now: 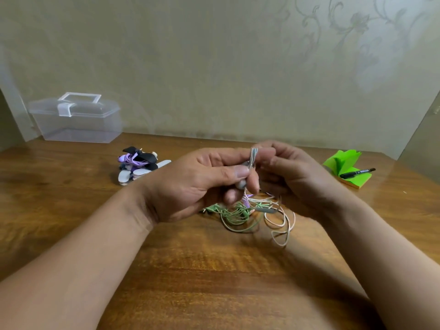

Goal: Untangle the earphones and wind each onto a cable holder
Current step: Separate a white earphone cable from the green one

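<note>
Far L: clear box [76, 120], lid on. Next, pile of cable holders [140, 167], one wrapped w/ purple cord. Centre, above the counter [214, 270]: left hand [197, 184] fingers pinch a grey holder [241, 184], cord turns round its top. Right hand [292, 177] fingers curl onto that cord. Tangled earphones [250, 213], green + pale pink, lie on counter just below hands, w/ a strand running up. Step: winding, prob. early. Next move needs slack pulled w/o dragging the green set. R: green notepad [345, 160], black marker [357, 173] on it. Its print is unreadable; no brands legible.

No legible txt; print on pen [357, 172] too small to read.
</note>
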Tool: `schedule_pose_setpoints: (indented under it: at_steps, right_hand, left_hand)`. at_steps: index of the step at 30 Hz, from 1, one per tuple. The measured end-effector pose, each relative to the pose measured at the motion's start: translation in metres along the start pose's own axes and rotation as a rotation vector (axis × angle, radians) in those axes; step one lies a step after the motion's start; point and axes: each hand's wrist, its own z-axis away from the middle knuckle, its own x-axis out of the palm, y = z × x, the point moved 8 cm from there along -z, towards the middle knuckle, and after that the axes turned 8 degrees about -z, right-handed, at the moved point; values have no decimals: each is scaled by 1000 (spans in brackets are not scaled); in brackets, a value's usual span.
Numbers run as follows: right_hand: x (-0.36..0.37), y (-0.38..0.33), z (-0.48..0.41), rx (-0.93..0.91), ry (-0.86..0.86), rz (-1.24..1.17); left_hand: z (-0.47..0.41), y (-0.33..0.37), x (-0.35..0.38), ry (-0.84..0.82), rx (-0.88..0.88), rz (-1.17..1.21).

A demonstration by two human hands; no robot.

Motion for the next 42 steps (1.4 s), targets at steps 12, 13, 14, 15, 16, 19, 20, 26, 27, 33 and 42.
schedule_pose_setpoints:
  at_steps: [12,13,14,15,16,19,20,26,27,33,42]
  right_hand:
    - [4,10,1,14,203,876]
    - [6,8,2,18,193,903]
    - [10,6,3,2,169,925]
    - [16,4,5,-22,137,944]
    - [22,3,6,-47,100,966]
    - [26,0,9,-137,53,1139]
    - [25,-4,9,-171,71,1190]
    - [14,-33,14,-277,187,1074]
    - [13,-35,13,-271,162,978]
    - [3,-35,9,-231,52,574]
    - [1,10,-4,-15,-16,102]
  left_hand:
    - [-2,0,-43,488,16,-660]
    - [-1,-1,-45,502,9,-698]
    - [-1,-2,-47,504,-1,-736]
    - [-1,-2,-46,490,-15,-778]
    - [-1,-3,-44,465,-30,-825]
    - [-2,-8,-35,375,-69,-992]
    - [-3,-8,-32,341,-72,-1036]
    - [-6,-9,-18,214,-70,-935]
    - [-6,-9,-16,195,-90,-876]
    - [-2,-1,-5,96,-59,-643]
    - [-6,6,-13,239,38,-11]
